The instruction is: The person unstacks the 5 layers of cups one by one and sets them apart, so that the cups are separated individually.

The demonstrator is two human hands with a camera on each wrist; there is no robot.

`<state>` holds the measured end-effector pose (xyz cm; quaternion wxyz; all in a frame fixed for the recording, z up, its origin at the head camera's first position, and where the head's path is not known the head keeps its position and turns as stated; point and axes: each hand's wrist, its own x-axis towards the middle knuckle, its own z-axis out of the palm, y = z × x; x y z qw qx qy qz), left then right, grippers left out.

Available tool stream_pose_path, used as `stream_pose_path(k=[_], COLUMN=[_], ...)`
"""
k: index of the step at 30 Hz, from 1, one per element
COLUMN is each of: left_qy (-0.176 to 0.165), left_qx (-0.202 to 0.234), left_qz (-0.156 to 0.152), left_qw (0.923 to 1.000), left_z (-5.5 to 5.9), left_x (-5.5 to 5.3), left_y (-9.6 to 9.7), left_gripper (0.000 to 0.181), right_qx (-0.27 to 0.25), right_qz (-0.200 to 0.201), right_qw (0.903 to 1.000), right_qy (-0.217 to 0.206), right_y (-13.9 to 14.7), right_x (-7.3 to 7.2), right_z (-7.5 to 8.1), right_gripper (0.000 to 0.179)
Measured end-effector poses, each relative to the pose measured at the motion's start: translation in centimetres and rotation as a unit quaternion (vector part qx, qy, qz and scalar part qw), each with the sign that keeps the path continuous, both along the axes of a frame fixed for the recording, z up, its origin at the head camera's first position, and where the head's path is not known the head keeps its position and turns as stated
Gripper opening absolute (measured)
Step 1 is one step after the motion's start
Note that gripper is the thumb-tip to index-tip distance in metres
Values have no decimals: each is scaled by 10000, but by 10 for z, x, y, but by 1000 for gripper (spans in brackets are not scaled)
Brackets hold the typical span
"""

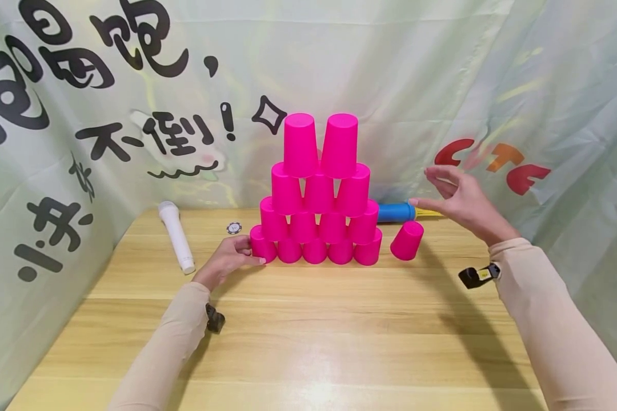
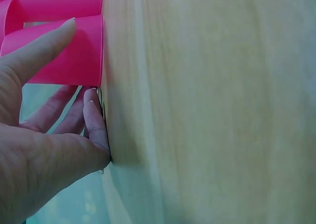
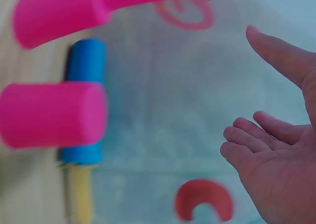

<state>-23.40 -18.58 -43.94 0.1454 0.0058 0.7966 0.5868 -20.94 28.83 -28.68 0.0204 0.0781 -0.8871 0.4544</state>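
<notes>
Upside-down pink cups form a pyramid [image 1: 315, 216], four tiers high, with two cups side by side at the top. At its lower left end my left hand [image 1: 225, 260] holds the outermost bottom cup [image 2: 64, 56]. The thumb lies across that cup's front, while the fingers reach behind it, their tips partly hidden. To the right of the pyramid, my right hand [image 1: 465, 202] is raised in the air, thumb and fingers spread apart with nothing between them. Below it a single pink cup [image 1: 407, 241] stands upside down on the table, apart from the stack.
Behind the cups lies a blue cylinder with a yellow end [image 1: 397, 213], partly hidden. On the left of the wooden table [image 1: 308, 337] are a white microphone [image 1: 176, 238] and a poker chip [image 1: 233, 228]. A printed curtain [image 1: 380, 74] hangs behind and around the table.
</notes>
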Motion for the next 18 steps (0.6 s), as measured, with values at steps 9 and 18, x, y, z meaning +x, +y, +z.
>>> stream_pose_path(k=[9, 18], left_qy=[7, 54], left_qx=[-55, -57], left_qz=[1, -40], left_qw=[10000, 10000], left_z=[1, 0], left_x=[2, 1], left_y=[-1, -2], left_gripper=[62, 64], right_qx=[-224, -455], right_qz=[435, 786], right_qw=[9984, 9951], right_qy=[285, 403], right_y=[-42, -82], right_x=[-8, -11], right_z=[41, 61], right_gripper=[86, 86])
